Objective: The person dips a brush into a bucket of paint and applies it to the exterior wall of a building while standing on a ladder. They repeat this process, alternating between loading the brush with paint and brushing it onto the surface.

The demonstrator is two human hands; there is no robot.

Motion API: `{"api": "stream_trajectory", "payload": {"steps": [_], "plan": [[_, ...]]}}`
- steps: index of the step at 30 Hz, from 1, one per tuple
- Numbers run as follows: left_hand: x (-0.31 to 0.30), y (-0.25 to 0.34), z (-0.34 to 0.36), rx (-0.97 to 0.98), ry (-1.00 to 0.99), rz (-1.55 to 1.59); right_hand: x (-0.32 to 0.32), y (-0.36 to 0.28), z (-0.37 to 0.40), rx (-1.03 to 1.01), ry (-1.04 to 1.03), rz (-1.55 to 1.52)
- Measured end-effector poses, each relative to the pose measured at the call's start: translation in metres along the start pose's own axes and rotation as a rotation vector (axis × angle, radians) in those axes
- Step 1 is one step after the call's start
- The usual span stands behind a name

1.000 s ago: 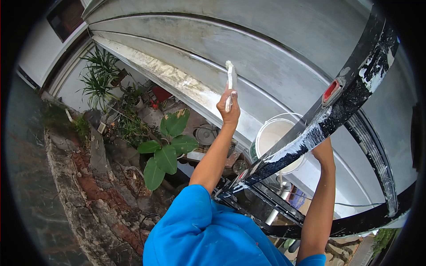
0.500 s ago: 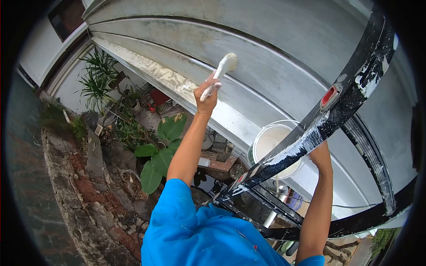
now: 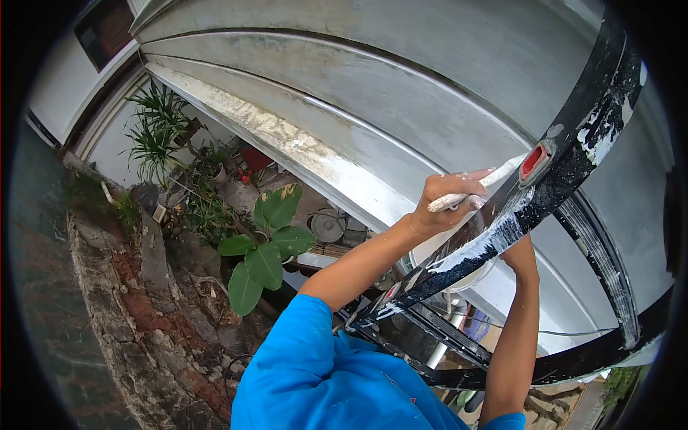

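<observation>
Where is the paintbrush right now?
In the head view, the paintbrush is right of centre, held in the left hand, its far end at the ladder's black rail, by the red piece.

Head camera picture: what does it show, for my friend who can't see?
A person's left hand holds a white-smeared brush handle beside a white-splattered black ladder, next to a grey wall. The right hand is partly hidden behind the ladder, near a bucket. Leafy plants grow below, to the left.
</observation>
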State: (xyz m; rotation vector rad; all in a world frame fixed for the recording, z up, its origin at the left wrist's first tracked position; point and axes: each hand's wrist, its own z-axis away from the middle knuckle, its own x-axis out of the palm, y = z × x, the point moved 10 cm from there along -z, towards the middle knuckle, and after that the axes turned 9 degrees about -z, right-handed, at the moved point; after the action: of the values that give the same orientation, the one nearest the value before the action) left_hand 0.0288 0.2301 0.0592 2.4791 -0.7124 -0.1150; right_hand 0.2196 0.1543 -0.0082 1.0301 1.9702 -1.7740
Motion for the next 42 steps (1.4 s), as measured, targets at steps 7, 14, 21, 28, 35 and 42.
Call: {"api": "stream_trajectory", "payload": {"steps": [7, 14, 21, 28, 35, 42], "plan": [[-0.132, -0.027, -0.034, 0.089, 0.295, -0.301, 0.002, 0.012, 0.009, 0.335, -0.098, -0.01], [-0.297, -0.052, -0.033, -0.104, 0.57, -0.87, 0.011, 0.025, 0.003, 0.295, -0.111, 0.077], [-0.028, 0.023, -0.015, 0.333, -0.039, -0.704, 0.01, 0.025, 0.003, 0.209, -0.092, 0.073], [-0.045, 0.032, -0.021, 0.417, -0.241, -0.758, 0.008, 0.024, 0.003, 0.183, -0.085, 0.048], [-0.253, -0.019, -0.051, 0.024, 0.331, -0.928, 0.006, 0.007, 0.007, 0.269, -0.116, 0.048], [-0.131, -0.005, -0.037, 0.216, 0.371, -1.053, 0.006, 0.002, 0.005, 0.252, -0.089, 0.018]]}}
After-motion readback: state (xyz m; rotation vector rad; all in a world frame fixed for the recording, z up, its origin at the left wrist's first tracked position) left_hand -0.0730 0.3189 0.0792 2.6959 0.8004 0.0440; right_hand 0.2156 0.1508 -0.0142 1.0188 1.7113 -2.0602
